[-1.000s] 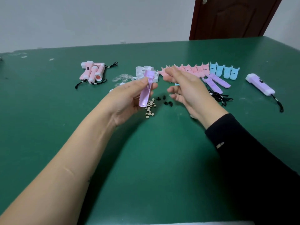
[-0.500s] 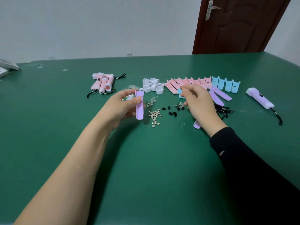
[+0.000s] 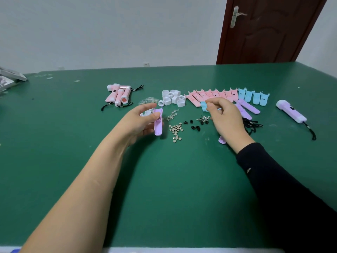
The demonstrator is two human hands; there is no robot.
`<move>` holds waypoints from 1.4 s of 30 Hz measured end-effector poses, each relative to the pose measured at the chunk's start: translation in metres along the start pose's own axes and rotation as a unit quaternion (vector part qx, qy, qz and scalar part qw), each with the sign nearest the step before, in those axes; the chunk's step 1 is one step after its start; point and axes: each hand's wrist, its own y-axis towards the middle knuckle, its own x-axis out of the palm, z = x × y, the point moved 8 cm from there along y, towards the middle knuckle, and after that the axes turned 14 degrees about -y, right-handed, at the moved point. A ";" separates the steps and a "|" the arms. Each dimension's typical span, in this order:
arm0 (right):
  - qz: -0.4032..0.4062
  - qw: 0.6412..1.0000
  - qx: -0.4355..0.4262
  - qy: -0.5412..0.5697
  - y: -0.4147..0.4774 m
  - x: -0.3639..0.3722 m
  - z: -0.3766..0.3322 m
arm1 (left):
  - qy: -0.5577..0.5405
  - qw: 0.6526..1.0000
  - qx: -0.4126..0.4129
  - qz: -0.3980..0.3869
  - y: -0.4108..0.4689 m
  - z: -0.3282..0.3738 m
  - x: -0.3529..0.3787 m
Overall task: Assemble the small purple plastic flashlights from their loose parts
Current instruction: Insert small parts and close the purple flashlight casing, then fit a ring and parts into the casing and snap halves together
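Two hands split: left hand (image 3: 138, 121) grips the purple shell (image 3: 158, 125) left of the button cells (image 3: 175, 131). Right hand (image 3: 226, 119) has dropped to the small black parts (image 3: 195, 127), fingertips (image 3: 208, 106) pinched, contents unclear, likely fetching the next piece.

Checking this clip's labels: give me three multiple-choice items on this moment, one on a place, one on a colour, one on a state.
1. Where does the finished purple flashlight lie?
A. at the far right of the table
B. at the table's near edge
C. among the small parts in the middle

2. What colour is the shell in the left hand's grip?
A. pink
B. purple
C. blue

3. How are the button cells kept?
A. stacked inside a shell
B. sealed in a bag
C. loose on the table

Answers:
1 A, it lies alone, to the right of the blue shells.
2 B, the half shell that the hand holds is pale purple.
3 C, they lie scattered on the green top.
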 end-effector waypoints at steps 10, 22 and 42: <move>0.012 1.000 0.005 0.000 0.001 0.000 0.006 | 0.044 0.999 0.003 -0.008 0.001 -0.001 0.001; 0.117 0.991 0.072 0.000 0.012 -0.037 0.035 | 0.205 0.977 0.053 0.006 0.009 -0.001 -0.006; 0.180 0.975 0.133 0.006 0.016 -0.068 0.063 | 0.333 0.943 0.025 0.018 0.014 -0.002 -0.014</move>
